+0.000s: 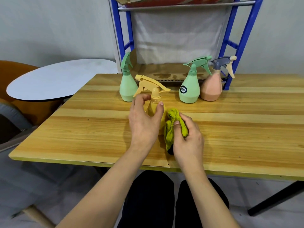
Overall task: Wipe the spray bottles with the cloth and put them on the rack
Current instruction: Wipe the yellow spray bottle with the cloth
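Left hand [144,122] wrapped around the neck and shoulder of a yellow spray bottle [153,97], thumb on the right side, fingers curled round the left below the trigger. Bottle upright on the wooden table [82,129], nozzle pointing left, lower body hidden behind the hand. Right hand [189,137] just beside it on the right, gripping a bunched green cloth [172,127], thumb pressed across the front of the folds, fingers closed behind. Cloth touching the right side of the yellow bottle, its lower end hanging down to the table with a dark patch at the bottom.

Farther back on the table, three more spray bottles standing upright near the far edge: a green bottle [127,84] to the left, just behind the yellow nozzle; a green bottle with a round dark label [189,89] to the right; a pink bottle with a grey spray head [211,88] touching or nearly touching that one on its right.

Behind the table, a blue rack [236,45] with a brown stained shelf [166,73] at table height and a metal rail higher up, pale sheet hanging at the back. To the far left, a round white table [54,79] and an orange chair [9,71]. Dark trousers [151,203] visible below the near table edge
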{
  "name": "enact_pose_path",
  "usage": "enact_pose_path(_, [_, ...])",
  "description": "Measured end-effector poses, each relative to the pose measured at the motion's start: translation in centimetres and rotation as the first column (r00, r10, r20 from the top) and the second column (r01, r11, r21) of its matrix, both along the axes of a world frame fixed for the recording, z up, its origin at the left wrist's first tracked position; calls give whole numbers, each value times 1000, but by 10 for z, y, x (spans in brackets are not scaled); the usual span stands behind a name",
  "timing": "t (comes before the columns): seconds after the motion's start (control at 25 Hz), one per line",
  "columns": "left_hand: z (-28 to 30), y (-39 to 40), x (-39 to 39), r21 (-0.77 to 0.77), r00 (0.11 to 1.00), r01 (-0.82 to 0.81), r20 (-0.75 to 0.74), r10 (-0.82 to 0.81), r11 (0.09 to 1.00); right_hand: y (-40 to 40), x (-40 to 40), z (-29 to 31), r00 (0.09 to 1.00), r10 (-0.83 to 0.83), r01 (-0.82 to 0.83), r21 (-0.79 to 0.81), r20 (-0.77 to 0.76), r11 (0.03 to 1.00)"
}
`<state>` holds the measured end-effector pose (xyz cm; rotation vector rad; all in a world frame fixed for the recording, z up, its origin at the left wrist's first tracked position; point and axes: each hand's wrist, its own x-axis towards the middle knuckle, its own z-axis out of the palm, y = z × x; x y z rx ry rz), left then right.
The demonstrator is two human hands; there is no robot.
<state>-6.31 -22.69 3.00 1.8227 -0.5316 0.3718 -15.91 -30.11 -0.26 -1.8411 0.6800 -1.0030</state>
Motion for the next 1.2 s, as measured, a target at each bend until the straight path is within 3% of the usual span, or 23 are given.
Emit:
enact_pose_path(0.16, [-8, 5, 2, -67, 980, 169, -99, -175, 983, 1, -2, 5, 998, 50, -48, 50, -49, 998])
enact_pose_path(0.28, [-15, 26, 14, 15, 928, 329, -190, -320, 944, -2, -5, 8, 977, 162, -152, 77, -140, 985])
enact_pose_path(0.4, [-21, 37, 24, 88, 908, 407, -146, -392, 909, 3, -5, 11, 982, 150, -150, 16, -112, 989])
enact_pose_path(0.6, [-30, 30, 19, -44, 886, 451, -96, -453, 892, 1, 14, 33, 977, 207, -197, -156, 46, 968])
enact_pose_path(0.8, [-30, 31, 22, -40, 895, 431, -111, -432, 902, -3, -2, 10, 988, 77, -85, -54, -138, 995])
enact_pose_path(0.88, [-31, 30, 21, -40, 893, 435, -111, -437, 900, -7, 2, 22, 989, 73, -84, -82, -126, 993])
enact_pose_path(1.0, [-31, 30, 25, -46, 894, 439, -75, -442, 897, 2, 14, 33, 994, 110, -107, -147, 11, 983])
enact_pose_path(1.2, [-30, 30, 24, -18, 902, 420, -95, -420, 907, -1, 2, 11, 985, 46, -60, -82, -166, 995])
